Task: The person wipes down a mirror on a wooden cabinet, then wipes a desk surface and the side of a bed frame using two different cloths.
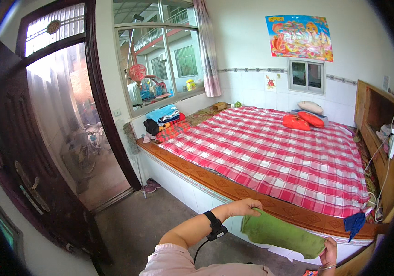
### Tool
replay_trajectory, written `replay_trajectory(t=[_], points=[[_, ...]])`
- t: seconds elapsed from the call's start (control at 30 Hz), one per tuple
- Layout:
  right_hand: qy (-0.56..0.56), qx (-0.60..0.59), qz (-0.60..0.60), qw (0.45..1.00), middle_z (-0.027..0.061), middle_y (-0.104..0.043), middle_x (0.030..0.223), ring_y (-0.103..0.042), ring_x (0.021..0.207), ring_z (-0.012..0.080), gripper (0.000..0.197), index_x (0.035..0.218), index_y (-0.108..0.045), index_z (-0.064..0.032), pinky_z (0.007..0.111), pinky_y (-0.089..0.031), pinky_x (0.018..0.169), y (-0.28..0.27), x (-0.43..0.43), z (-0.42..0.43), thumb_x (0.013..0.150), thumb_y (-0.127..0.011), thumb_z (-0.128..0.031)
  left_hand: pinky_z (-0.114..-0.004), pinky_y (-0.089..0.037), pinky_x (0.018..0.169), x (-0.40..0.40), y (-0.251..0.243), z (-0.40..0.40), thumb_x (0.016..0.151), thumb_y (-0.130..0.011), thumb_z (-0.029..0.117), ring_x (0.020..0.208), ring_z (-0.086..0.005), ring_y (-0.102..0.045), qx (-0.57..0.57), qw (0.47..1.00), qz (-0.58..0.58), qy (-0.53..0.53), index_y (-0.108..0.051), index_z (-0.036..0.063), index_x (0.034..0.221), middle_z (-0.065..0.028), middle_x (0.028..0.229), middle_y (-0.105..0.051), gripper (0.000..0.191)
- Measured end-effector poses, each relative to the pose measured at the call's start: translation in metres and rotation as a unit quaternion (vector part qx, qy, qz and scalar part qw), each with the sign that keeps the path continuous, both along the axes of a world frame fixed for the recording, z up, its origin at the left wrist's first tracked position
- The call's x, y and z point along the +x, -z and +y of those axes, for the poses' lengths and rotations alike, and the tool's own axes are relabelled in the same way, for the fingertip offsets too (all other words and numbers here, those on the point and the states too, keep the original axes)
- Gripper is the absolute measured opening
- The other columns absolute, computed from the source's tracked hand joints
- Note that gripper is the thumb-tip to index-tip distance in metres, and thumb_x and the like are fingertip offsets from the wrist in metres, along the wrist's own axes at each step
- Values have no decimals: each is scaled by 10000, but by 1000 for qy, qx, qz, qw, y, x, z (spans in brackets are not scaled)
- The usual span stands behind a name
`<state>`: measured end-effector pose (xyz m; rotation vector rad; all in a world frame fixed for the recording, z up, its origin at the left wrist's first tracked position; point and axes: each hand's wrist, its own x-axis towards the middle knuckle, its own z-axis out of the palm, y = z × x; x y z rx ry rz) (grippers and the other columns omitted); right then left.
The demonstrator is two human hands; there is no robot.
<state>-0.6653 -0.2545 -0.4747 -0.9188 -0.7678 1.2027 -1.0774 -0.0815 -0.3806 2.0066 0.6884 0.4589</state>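
A green cloth (283, 234) is stretched between my two hands, in front of the tiled side of a raised bed platform. My left hand (247, 208) pinches its upper left corner, close to the platform's brown edge. At the cloth's right end, my right hand (329, 251) grips the other corner, lower and nearer to me. The cloth hangs a little slack and looks darker in patches. A black strap with a small device (216, 229) and a cable is around my left forearm. A bracelet circles my right wrist.
A red-and-white checked sheet (262, 148) covers the platform. Folded clothes (164, 120) and red pillows (302, 120) lie on it. A dark blue cloth (354, 222) hangs over the brown tiled edge (217, 178). Cables run by the wooden cabinet (373, 145). Shoes (151, 186) stand near the open door (31, 155).
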Motion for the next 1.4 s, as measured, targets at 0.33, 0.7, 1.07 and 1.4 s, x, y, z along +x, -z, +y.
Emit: replay_trajectory(t=[0.33,0.7,1.07,1.4], points=[[20,-97,69,993,57,-588,689,-561,567,145,118,798,-552,-19,256,-443,469,12,-57,19,815,-514,-130,-378,-416,649,50,52,25,867,-542,314,845,-221,-493,-200,968,150,-13,-513,38,1154,-88,1073,-532,399],[-11,148,-368,918,123,-496,1108,-528,967,209,362,1122,-512,31,300,-441,830,10,-146,87,783,-581,-73,-290,-455,610,140,71,25,783,-614,215,780,-154,-550,-482,869,-107,-37,-543,14,1019,-54,876,-567,318],[5,-111,-80,991,113,-406,1314,-450,1127,300,496,1287,-405,-122,505,-395,859,108,-116,44,859,-479,-361,-386,-427,647,174,135,33,739,-573,117,780,-314,-559,-56,998,27,33,-488,61,899,-160,864,-572,190],[148,-39,516,843,68,-529,1169,-515,1064,195,393,1207,-458,-84,339,-400,926,151,-129,-9,887,-467,-313,-365,-490,628,212,144,-45,813,-601,226,785,-265,-618,12,868,105,485,-533,46,992,-124,861,-600,262]])
